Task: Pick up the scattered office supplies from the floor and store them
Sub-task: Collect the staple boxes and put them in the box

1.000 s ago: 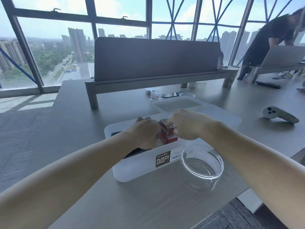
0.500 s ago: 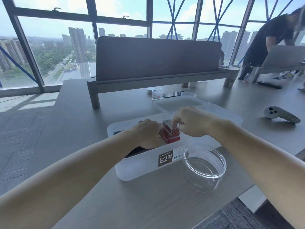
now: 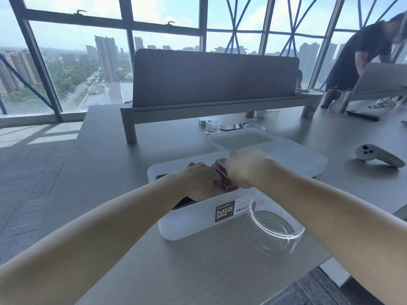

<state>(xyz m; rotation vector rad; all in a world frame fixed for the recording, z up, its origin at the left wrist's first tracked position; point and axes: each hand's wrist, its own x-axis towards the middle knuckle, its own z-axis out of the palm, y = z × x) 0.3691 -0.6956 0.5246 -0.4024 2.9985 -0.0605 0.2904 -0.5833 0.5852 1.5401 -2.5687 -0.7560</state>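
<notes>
While red boxes point(image 3: 225, 182) sit inside the plastic container point(image 3: 198, 225), I see left hand point(image 3: 198, 181) gripping them w/ curled fingers, right hand point(image 3: 244, 168) pinching top one; clear jar point(image 3: 278, 226) stands just right of container.

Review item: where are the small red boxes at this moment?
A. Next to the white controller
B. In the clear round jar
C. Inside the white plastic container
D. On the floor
C: the red boxes sit within the walls of the white plastic container, between the left hand and the right hand; the clear round jar beside it holds none of them.
</notes>
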